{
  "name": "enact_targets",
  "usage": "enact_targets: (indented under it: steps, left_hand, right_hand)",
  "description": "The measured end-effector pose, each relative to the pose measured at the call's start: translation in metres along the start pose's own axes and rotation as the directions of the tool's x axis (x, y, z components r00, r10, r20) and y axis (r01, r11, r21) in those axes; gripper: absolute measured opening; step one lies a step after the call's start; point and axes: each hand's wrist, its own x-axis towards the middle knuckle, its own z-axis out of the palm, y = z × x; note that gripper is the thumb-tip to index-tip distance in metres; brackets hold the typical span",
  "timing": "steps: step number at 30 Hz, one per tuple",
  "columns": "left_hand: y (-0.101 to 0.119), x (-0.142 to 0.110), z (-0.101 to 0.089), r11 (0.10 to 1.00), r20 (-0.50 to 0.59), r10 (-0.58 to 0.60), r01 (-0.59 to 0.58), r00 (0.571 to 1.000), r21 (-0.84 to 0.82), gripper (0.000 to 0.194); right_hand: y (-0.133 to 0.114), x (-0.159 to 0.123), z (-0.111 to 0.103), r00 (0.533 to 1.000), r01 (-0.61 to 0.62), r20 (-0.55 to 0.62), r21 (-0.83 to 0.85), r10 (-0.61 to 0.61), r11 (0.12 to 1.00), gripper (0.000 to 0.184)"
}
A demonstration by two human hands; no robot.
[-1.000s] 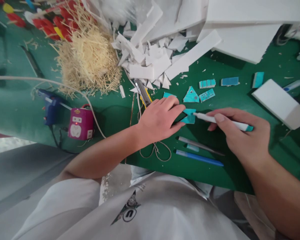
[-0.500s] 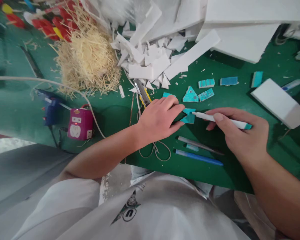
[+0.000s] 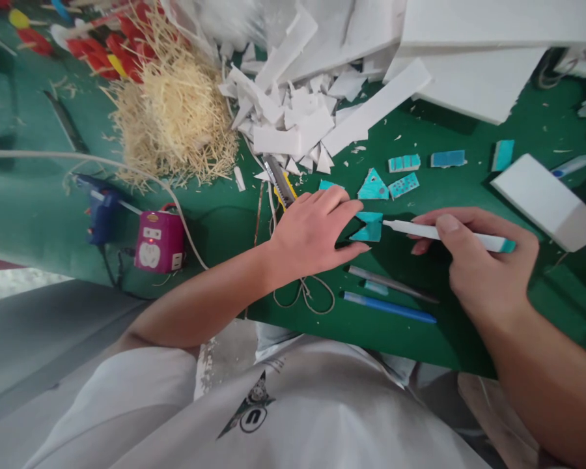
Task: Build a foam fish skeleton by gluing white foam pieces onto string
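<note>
My right hand [image 3: 488, 260] grips a white marker [image 3: 430, 230] with a teal end, its tip at the right edge of a notched teal foam piece [image 3: 372, 228]. My left hand [image 3: 317, 228] rests palm down on the table, thumb and index finger spread apart. Its index fingertip is at the notched piece's upper left corner; the thumb lies just below the piece. Behind the knuckles another teal piece [image 3: 329, 185] is partly hidden. A teal triangle [image 3: 373, 185], a dotted strip [image 3: 404, 185] and a striped strip [image 3: 404, 163] lie beyond.
A yellow utility knife [image 3: 280, 182] lies behind my left hand, near white foam scraps [image 3: 297, 117]. Toward me are a blue pen [image 3: 389, 307] and a grey blade-like tool [image 3: 390, 283]. A glue gun [image 3: 101, 208], pink power box [image 3: 159, 241] and straw-like shavings [image 3: 180, 111] are leftward; a white block [image 3: 549, 202] sits right.
My right hand has drawn the marker slightly rightward, from the top of the notched piece to its edge. My left thumb has come away from the piece and stretched out.
</note>
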Motion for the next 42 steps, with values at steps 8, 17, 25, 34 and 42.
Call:
enact_targets:
  steps: [8,17,25,34,42]
  left_hand:
    - [0.005,0.005,0.005,0.999,-0.006,0.022,-0.022,1.000,-0.035,0.031]
    - [0.006,0.008,0.004,1.000,0.041,0.001,-0.001,0.999,-0.004,0.025]
    - [0.018,0.000,-0.007,0.958,-0.276,0.286,-0.281,0.918,0.059,0.024]
    - [0.041,-0.003,-0.004,0.852,-0.089,0.517,-0.521,0.852,-0.042,0.024]
    - [0.037,-0.001,-0.003,0.869,-0.108,0.487,-0.493,0.867,-0.041,0.024]
  right_hand:
    - [0.006,0.001,0.000,0.998,0.037,-0.055,0.013,-0.036,0.999,0.017]
    - [0.003,0.000,0.000,0.999,0.047,-0.018,0.028,-0.046,0.999,0.015]
    - [0.021,0.004,-0.004,0.986,0.147,-0.100,0.112,-0.136,0.983,0.020]
    - [0.020,0.002,-0.004,0.985,0.151,-0.105,0.106,-0.140,0.983,0.019]
    - [0.016,0.002,-0.004,0.991,0.113,-0.080,0.118,-0.104,0.987,0.016]
